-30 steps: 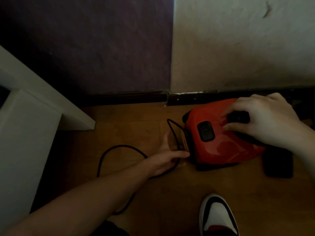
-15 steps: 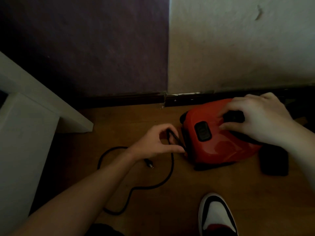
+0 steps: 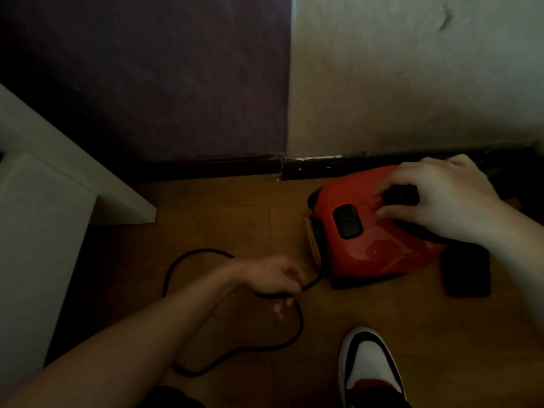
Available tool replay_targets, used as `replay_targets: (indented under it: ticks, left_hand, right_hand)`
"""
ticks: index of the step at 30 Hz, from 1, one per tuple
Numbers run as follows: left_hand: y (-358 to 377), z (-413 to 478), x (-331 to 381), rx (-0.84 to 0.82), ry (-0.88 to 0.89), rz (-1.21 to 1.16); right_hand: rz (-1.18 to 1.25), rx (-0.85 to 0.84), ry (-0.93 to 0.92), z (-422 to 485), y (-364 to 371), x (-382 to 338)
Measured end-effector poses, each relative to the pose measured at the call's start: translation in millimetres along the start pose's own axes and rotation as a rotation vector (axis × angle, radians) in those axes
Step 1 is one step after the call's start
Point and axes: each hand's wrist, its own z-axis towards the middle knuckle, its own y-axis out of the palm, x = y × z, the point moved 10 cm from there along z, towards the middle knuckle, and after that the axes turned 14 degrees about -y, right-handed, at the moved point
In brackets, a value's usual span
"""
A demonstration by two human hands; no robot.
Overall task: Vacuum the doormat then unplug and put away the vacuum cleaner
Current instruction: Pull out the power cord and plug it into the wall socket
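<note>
**Two hands at a red vacuum cleaner, floor by the wall**

Left hand (image 3: 269, 278): low over the floor, left of the machine; fingers curled down round the cord (image 3: 297, 328), the fingertips blurred.

Right hand (image 3: 441, 198): on top of the machine at the far right; fingers and thumb bent round the black handle (image 3: 401, 195).

Vacuum cleaner (image 3: 379, 248): red, rounded body, standing on the wooden floor (image 3: 235, 219) just in front of the dark skirting board (image 3: 220, 167); black button (image 3: 347, 221) on its upper face.

Cord: black, running from the machine's near left corner through the left hand, then lying in loose loops on the floor to the left and nearer.

Dark flat object (image 3: 466, 273): on the floor, close against the machine's right side; too dim to identify.

Shoe (image 3: 368, 366): white, black and red, near edge, right of centre.

White furniture (image 3: 44, 201): left side.

Walls: purple wall (image 3: 147, 83) on the left, pale wall (image 3: 412, 83) on the right
</note>
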Motion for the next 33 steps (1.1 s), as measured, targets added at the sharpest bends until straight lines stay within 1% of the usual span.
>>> replay_targets:
  ticks: [3, 4, 8, 10, 14, 16, 18, 20, 23, 29, 30, 32, 33]
  left_hand:
    - [11.7, 20.6, -11.7, -0.065, -0.028, -0.337]
    - [14.0, 24.8, -12.9, -0.078, -0.027, -0.414]
    - [10.9, 35.7, -11.7, -0.054, -0.022, -0.65]
    - [11.0, 43.1, -13.5, -0.017, -0.026, -0.676]
    - [5.7, 58.0, -21.4, 0.151, -0.051, -0.73]
    - [-17.4, 55.9, -20.6, 0.274, -0.003, -0.803]
    - [-49.4, 44.7, -14.8, 0.394, 0.089, -0.852]
    - [-72.5, 26.8, -1.5, 0.462, 0.207, -0.773]
    - [-79.2, -0.8, 23.1, 0.444, 0.389, -0.632]
    - [-84.6, -70.2, 52.8, 0.389, 0.679, -0.611]
    - [-87.5, -80.2, 55.1, 0.399, 0.705, -0.534]
    - [-88.1, -98.2, 58.8, 0.449, 0.697, -0.243]
    - [-85.9, -101.7, 58.0, 0.457, 0.665, -0.101]
  right_hand:
    - [-0.002, -0.005, 0.002, -0.6, 0.6, 0.2]
    - [0.0, -0.007, 0.005, -0.9, 1.0, 0.3]
    - [-0.017, -0.013, 0.0, -1.2, 2.7, 0.8]
    - [-0.021, -0.019, 0.002, -1.1, 3.8, 1.4]
    - [-0.038, -0.006, -0.01, -0.3, 4.2, 2.0]
    - [-0.049, 0.008, -0.017, -0.5, 3.3, 2.0]
    - [-0.055, 0.018, -0.024, -0.6, 3.0, 2.1]
    - [-0.053, 0.02, -0.029, 0.2, 3.3, 1.5]
    - [-0.033, 0.011, -0.026, 2.3, 4.4, 1.3]
    - [-0.045, -0.003, -0.007, 0.9, 4.5, 4.7]
    - [-0.051, -0.007, 0.001, 1.0, 4.6, 5.6]
    - [-0.059, -0.014, 0.012, 1.4, 4.9, 6.7]
    - [-0.062, -0.012, 0.013, 1.6, 4.6, 6.6]
